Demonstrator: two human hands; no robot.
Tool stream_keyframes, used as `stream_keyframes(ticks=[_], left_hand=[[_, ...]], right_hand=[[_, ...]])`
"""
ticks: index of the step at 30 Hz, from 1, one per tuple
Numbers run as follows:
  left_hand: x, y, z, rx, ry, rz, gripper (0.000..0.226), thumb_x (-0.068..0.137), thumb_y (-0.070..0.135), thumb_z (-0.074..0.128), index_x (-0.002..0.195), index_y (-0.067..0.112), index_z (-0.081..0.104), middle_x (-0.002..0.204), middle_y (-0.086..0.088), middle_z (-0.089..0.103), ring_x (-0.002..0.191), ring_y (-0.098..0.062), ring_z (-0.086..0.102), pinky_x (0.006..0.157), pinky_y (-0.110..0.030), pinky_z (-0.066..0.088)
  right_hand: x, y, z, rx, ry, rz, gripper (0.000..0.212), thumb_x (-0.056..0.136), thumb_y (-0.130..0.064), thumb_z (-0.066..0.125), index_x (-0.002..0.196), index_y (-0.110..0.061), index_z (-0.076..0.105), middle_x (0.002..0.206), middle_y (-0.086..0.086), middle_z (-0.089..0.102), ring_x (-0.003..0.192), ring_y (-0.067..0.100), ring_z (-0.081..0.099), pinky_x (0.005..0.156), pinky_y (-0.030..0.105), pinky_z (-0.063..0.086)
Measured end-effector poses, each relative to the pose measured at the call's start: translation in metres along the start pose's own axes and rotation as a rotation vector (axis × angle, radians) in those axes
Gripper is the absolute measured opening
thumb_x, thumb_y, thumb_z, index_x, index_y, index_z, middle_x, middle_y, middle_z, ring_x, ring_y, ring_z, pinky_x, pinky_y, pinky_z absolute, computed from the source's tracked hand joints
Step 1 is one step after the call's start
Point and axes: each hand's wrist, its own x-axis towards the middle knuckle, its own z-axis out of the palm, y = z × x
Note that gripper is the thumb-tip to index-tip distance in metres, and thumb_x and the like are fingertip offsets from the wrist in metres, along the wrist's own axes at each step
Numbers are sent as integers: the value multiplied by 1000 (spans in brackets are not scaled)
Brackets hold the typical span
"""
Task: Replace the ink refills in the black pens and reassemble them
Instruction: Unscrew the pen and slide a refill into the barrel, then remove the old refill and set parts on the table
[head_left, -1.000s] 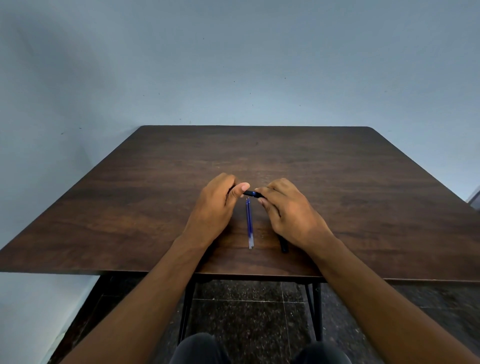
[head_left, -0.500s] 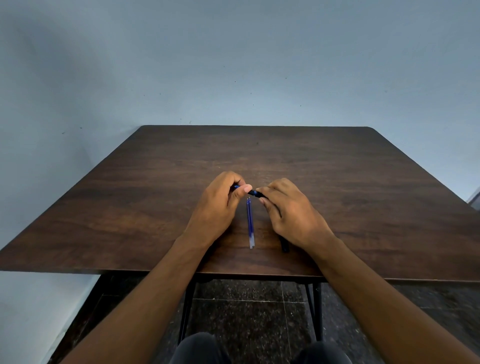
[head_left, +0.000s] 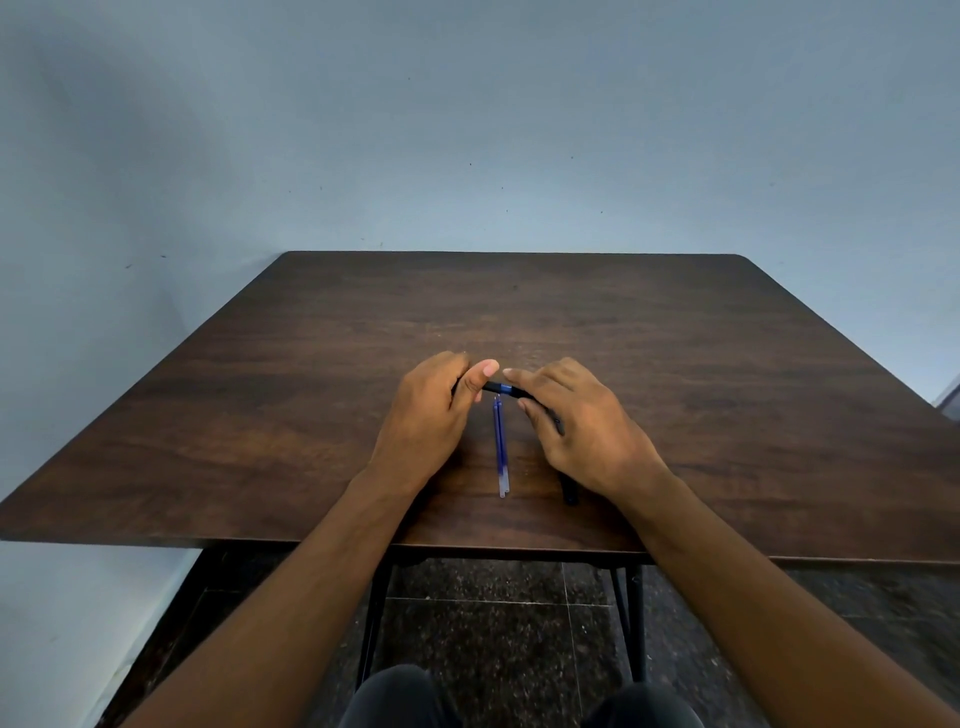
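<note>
Our left hand (head_left: 434, 410) has slid out toward 9 o'clock; both it and our right hand (head_left: 582, 426) clench the black pen (head_left: 501, 387). It is thin, light and slippery, so we hold its ends.

Wall (head_left: 467, 114): pale blue-grey plaster, bearing a scatter of small dark specks, filling the frame behind the table.
Table (head_left: 675, 364): dark wood-grain top with a rounded far corner, standing against the wall on thin black metal legs (head_left: 371, 618).
Floor (head_left: 493, 608): dark speckled stone tiles, showing pale joint lines.
Light: soft and even, casting faint shadows.
</note>
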Motion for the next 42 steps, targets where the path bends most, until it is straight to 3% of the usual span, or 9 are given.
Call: stream_keyframes(ticks=[5, 9, 15, 20, 25, 28, 34, 39, 42], left_hand=[[-1, 1, 0, 22, 65, -53, 51, 105, 47, 40, 70, 12, 55, 67, -3, 54, 63, -16, 53, 59, -28, 43], [-1, 1, -2, 23, 152, -100, 50, 107, 36, 42, 63, 13, 46, 60, 5, 42, 56, -10, 43, 53, -19, 34], [0, 6, -6, -34, 224, -221, 49, 107, 32, 43, 60, 21, 38, 59, 7, 40, 55, -4, 44, 53, -14, 36], [1, 7, -9, -92, 231, -314, 46, 106, 37, 45, 69, 11, 51, 68, -4, 52, 59, -8, 44, 54, -17, 39], [-1, 4, -18, -34, 103, -289, 33, 105, 41, 44, 77, 23, 49, 78, 6, 47, 68, -7, 45, 60, -17, 34], [-6, -6, -28, 34, 17, -236, 24, 104, 37, 47, 88, 20, 55, 84, 8, 51, 75, -5, 48, 63, -16, 34], [-20, -27, -43, -14, 38, -239, 14, 101, 26, 56, 90, 18, 61, 88, 9, 57, 83, 0, 53, 69, -9, 38], [-18, -25, -42, 88, -216, -111, 9, 94, 21, 67, 90, 29, 68, 97, 10, 60, 93, -8, 50, 77, -14, 38], [-18, -27, -42, 179, -289, -117, 10, 92, 29, 68, 93, 39, 67, 102, 13, 59, 102, -10, 48, 83, -28, 43]], right_hand=[[-1, 3, 3, 7, 29, -11, 32, 95, -9, 65, 127, -9, 69, 96, 3, 65, 90, 15, 55, 78, 24, 48], [-1, 2, 4, 1, 30, -1, 31, 95, -9, 65, 126, -9, 70, 97, 4, 66, 92, 16, 56, 80, 21, 46], [-1, 2, 3, -18, 49, 1, 30, 94, -9, 66, 124, -7, 71, 98, 3, 67, 92, 15, 57, 78, 23, 50], [-1, 7, 5, -25, 68, 31, 30, 94, -8, 66, 123, -6, 71, 95, 4, 66, 92, 15, 56, 78, 21, 46], [-1, 7, 3, -23, 72, 50, 29, 93, -7, 67, 121, -5, 71, 96, 5, 66, 93, 18, 59, 80, 20, 44], [0, 7, 3, -26, 62, 44, 29, 92, -6, 67, 121, -5, 71, 96, 4, 66, 93, 19, 59, 80, 20, 43], [0, 6, 4, -28, 66, 45, 30, 92, -6, 67, 122, -5, 71, 95, 4, 66, 93, 19, 59, 79, 19, 42], [0, 4, 1, -33, 54, 50, 31, 92, -6, 68, 123, -6, 71, 97, 5, 67, 94, 19, 60, 79, 22, 46], [0, 4, 1, -29, 64, 49, 30, 92, -6, 68, 122, -6, 71, 97, 5, 66, 94, 18, 59, 78, 22, 47]])
